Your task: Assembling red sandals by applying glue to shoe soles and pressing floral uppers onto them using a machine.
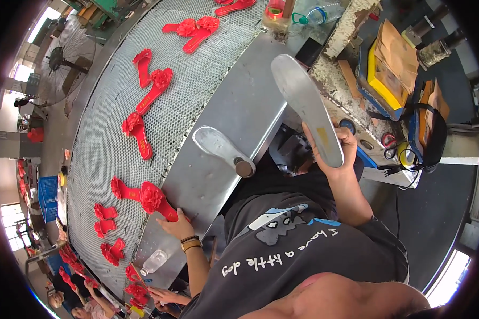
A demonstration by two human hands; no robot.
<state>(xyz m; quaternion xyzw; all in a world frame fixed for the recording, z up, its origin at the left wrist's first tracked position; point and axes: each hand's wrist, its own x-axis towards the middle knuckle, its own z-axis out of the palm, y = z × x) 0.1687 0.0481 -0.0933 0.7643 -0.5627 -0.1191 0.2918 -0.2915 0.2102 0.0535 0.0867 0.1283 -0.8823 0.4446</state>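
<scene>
Metal bench point(245, 93) beside mesh belt point(93, 157).
Sole-shaped plate point(308, 101) is clasped by the right grip point(348, 157), right of centre; red sandal point(155, 199) is held by the left grip point(180, 227), lower left.

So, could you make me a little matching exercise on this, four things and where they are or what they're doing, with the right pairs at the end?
Column one
1. Left hand
2. Right hand
3. Flower-topped sandals
4. Metal piece with a round brown end

Column two
A. Lying on the smooth grey metal surface
B. Holding up a silver sole-shaped plate
C. Red, most of them lying on the mesh surface
D. Touching one sandal

Right pairs: 1-D, 2-B, 3-C, 4-A
</scene>
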